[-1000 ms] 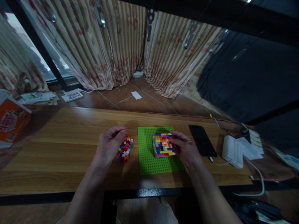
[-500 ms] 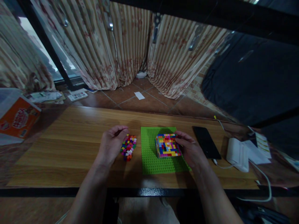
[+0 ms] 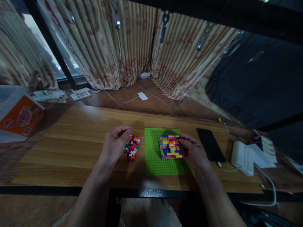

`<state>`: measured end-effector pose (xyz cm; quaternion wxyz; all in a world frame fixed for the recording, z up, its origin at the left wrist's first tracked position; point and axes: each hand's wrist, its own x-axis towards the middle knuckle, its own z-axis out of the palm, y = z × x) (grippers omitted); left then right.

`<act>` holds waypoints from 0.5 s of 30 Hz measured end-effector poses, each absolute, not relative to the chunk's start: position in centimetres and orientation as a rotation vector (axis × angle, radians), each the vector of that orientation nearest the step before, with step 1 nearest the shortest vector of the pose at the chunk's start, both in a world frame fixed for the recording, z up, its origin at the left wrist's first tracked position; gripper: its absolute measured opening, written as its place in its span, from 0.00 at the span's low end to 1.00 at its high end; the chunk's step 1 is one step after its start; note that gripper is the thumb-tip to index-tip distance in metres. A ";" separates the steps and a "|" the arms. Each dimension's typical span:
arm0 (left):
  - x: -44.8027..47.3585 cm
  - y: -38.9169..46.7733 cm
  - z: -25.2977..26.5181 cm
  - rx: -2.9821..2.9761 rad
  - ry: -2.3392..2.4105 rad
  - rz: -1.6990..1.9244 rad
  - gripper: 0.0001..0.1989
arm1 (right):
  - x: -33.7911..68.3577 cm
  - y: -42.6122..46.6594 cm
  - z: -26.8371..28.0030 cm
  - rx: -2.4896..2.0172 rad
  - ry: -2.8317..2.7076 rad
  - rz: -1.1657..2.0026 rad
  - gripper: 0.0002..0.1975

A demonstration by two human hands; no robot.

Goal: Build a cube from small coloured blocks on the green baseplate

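A block of many-coloured toy bricks (image 3: pixel 172 147) stands on a green studded baseplate (image 3: pixel 152 165). My right hand (image 3: pixel 194 149) is at the block's right side, thumb and fingers touching its upper right corner; whether a loose brick is between them is too small to tell. Left of the baseplate lies a pile of small coloured bricks (image 3: pixel 132 147) on the wooden table (image 3: pixel 78 142). My left hand (image 3: pixel 115 142) hovers at the pile's left edge with thumb and forefinger pinched together. Anything in that pinch is hidden.
A black phone (image 3: pixel 210 145) with a cable lies right of the baseplate, beside a white plastic device (image 3: pixel 242 157) and papers (image 3: pixel 261 154). On the far left stands a clear bin with an orange label (image 3: pixel 23 118). Striped curtains (image 3: pixel 132 41) hang behind the table.
The whole view has shifted slightly, so things sit a little further right. Both hands keep nearly the same poses beside the pile and the brick block.
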<state>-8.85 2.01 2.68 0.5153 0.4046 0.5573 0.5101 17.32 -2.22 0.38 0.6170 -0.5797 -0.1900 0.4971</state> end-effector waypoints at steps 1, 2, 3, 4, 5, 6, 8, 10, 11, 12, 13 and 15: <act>-8.8 2.0 2.7 0.977 1.345 1.222 0.13 | 17.3 -2.2 0.4 -1.337 -0.437 1.143 0.16; -8.8 2.0 2.6 0.981 1.349 1.215 0.13 | 17.3 -2.2 0.3 -1.338 -0.440 1.140 0.16; -8.8 2.0 2.6 0.982 1.351 1.213 0.13 | 17.3 -2.2 0.3 -1.338 -0.444 1.131 0.16; -8.8 2.1 2.6 0.981 1.352 1.212 0.13 | 17.3 -2.2 0.2 -1.338 -0.451 1.121 0.15; -8.8 2.1 2.6 0.979 1.354 1.213 0.13 | 17.2 -2.2 0.2 -1.336 -0.458 1.114 0.15; -8.8 2.0 2.7 0.977 1.355 1.214 0.13 | 17.2 -2.2 0.1 -1.333 -0.465 1.110 0.15; -8.7 2.0 2.7 0.968 1.354 1.217 0.13 | 17.2 -2.3 0.1 -1.328 -0.472 1.119 0.15; -8.8 2.0 2.8 0.957 1.349 1.223 0.13 | 17.3 -2.3 0.0 -1.328 -0.477 1.136 0.15; -8.8 2.0 2.8 0.950 1.347 1.228 0.13 | 17.4 -2.3 0.0 -1.330 -0.487 1.138 0.16; -8.9 2.0 2.7 0.945 1.346 1.233 0.13 | 17.5 -2.4 0.0 -1.334 -0.504 1.130 0.16; -8.9 2.0 2.7 0.942 1.343 1.236 0.13 | 17.7 -2.4 0.1 -1.338 -0.526 1.115 0.15; -9.0 2.0 2.7 0.945 1.340 1.242 0.13 | 18.2 -2.3 0.2 -1.345 -0.565 1.049 0.14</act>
